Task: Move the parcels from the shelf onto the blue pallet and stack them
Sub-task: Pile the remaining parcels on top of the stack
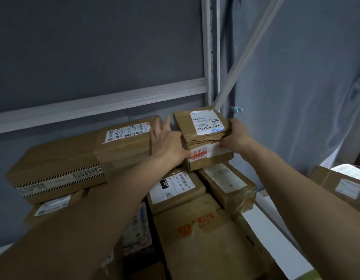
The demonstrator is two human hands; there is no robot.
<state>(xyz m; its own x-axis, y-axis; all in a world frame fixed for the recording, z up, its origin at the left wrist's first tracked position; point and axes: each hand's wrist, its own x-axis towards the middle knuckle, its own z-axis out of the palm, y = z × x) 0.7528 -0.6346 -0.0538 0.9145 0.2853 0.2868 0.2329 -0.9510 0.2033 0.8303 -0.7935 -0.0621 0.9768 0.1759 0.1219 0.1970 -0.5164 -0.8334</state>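
A small brown parcel point(203, 134) with a white label and red-printed tape sits on top of the pile of parcels on the shelf. My left hand point(167, 144) lies against its left side with fingers straight and thumb on the front. My right hand point(237, 138) grips its right side, fingers curled round the edge. The blue pallet is out of view.
A long box point(122, 146) lies just left of the small parcel, on a wide box with striped tape point(57, 168). Several more cardboard boxes point(175, 188) lie below. A white shelf rail point(98, 104) and upright point(207, 57) stand behind. Another box point(341, 182) sits at right.
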